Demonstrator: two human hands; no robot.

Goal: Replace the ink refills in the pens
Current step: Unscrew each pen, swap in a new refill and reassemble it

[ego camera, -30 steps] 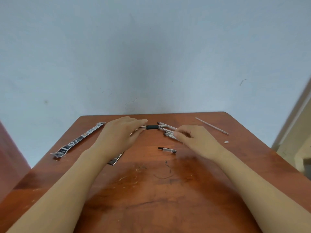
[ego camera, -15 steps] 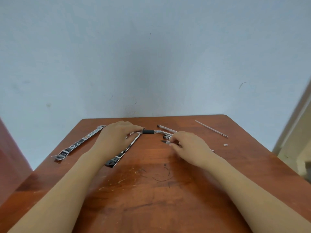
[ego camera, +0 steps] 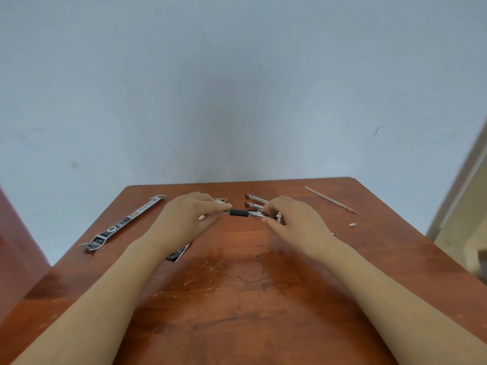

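Head view: scratched wooden table (ego camera: pixel 237 312), pale wall (ego camera: pixel 237 88).

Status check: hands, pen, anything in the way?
Left hand and right hand both gripping pen above table. Spare pens behind. Nothing blocking.

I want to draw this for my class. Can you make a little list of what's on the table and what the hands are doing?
table: brown wooden table, scratched in the middle
left hand: left hand holds the barrel end of a pen
right hand: right hand pinches the tip end of the same pen
pen: clear pen with black grip, held level between both hands
other pens: two more lying behind the hands
loose refill: thin refill, far right
paper strips: printed strip, far left; another partly under the left arm
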